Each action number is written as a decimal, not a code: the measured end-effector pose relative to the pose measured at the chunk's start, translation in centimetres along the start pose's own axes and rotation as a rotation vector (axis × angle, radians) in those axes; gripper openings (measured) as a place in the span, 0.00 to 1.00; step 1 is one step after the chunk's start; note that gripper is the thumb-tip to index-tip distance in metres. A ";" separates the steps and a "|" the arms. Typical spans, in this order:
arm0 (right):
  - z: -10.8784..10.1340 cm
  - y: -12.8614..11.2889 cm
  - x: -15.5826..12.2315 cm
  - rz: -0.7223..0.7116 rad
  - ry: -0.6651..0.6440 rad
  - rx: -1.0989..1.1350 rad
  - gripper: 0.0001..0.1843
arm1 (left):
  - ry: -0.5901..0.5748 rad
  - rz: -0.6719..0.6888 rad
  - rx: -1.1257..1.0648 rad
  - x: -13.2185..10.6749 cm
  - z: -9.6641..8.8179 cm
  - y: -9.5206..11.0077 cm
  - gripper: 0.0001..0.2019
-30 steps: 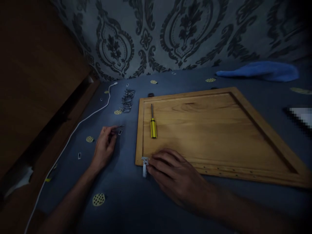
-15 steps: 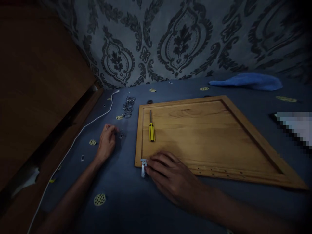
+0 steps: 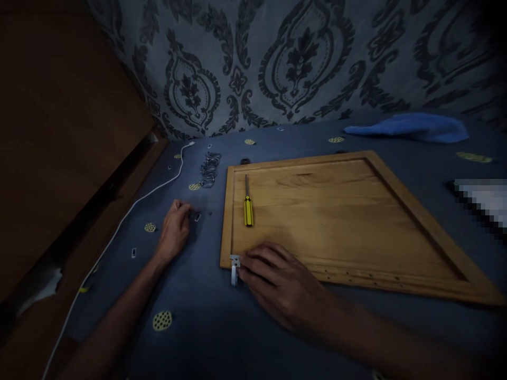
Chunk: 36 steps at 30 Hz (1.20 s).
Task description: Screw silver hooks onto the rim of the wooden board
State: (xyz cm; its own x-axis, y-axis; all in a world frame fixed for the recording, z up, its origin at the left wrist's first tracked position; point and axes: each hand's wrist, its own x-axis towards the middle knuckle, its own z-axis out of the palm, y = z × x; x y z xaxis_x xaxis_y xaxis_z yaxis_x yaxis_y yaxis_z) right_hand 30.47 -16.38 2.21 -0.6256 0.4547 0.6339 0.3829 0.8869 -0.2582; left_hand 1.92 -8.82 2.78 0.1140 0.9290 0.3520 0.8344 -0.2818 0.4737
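Observation:
My right hand [image 3: 279, 277] rests over the near left corner of a framed wooden panel [image 3: 317, 206], its fingertips holding a small silver metal bracket [image 3: 235, 262] against the frame's edge. My left hand [image 3: 174, 227] is low over the cloth left of the panel, thumb and fingers pinched together; whatever is between them is too small to make out. A tiny dark piece [image 3: 210, 214] lies on the cloth just right of those fingertips. On the panel's left side lies a screwdriver [image 3: 247, 211] with a yellow handle, tip pointing away from me.
A pile of small metal pieces [image 3: 209, 168] sits beyond my left hand. A white cable [image 3: 137, 203] runs along the left, beside a wooden furniture front [image 3: 71, 105]. At the back right lies a blue cloth [image 3: 415, 128]; a dark-edged, blurred-out object [image 3: 481, 203] is at the right edge.
The left fingers have closed a little beside the tiny dark pieces, and fewer of these show on the cloth. My right hand stays on the bracket. The view has shifted slightly.

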 end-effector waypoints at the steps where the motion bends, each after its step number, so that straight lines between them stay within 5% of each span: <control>1: 0.0 0.0 0.0 0.001 0.001 0.003 0.14 | 0.010 -0.002 0.001 0.0 -0.1 0.0 0.14; 10: 0.1 0.1 0.2 -0.016 0.021 0.004 0.12 | 0.022 0.036 0.064 -0.3 -0.2 0.4 0.10; 18: 0.2 0.2 0.0 -0.011 0.002 -0.015 0.11 | -0.067 0.204 0.179 -0.6 0.5 1.3 0.16; 27: 0.0 0.0 0.1 -0.002 -0.010 -0.007 0.14 | -0.106 0.247 0.175 -0.7 0.0 1.7 0.07; 36: 0.1 0.1 0.0 -0.015 -0.001 0.004 0.13 | -0.038 0.263 0.079 -0.7 -0.6 1.9 0.07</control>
State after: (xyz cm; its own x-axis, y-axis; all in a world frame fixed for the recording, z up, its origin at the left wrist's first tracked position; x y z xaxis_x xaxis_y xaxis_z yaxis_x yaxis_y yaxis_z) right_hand 30.43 -16.28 2.12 -0.6320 0.4410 0.6373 0.3707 0.8942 -0.2511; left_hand 3.09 -10.20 3.94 0.3508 0.8353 0.4234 0.8130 -0.4960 0.3050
